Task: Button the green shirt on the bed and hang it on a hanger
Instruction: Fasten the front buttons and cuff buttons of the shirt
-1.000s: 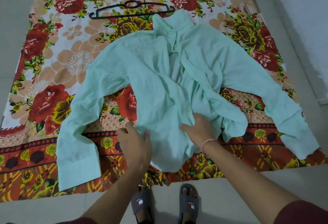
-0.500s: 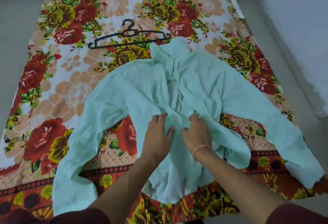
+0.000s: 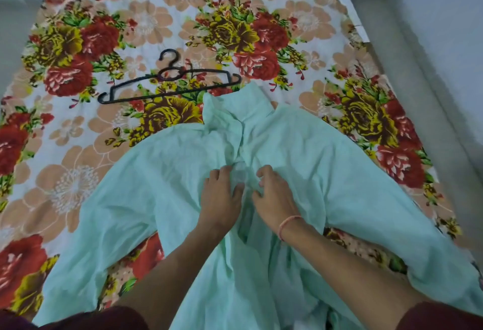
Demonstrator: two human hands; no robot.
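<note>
Fabric is bunching where your left hand (image 3: 222, 195) and right hand (image 3: 275, 197) are pinching the front edges of the green shirt (image 3: 146, 188), which is lying toward the near edge of the bed (image 3: 65, 144), collar by the hanger (image 3: 170, 86). Be flattening both edges and matching button to hole.

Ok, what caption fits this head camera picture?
Left hand and right hand grip the green shirt on a flowery bedsheet, black hanger beside its collar.
</note>
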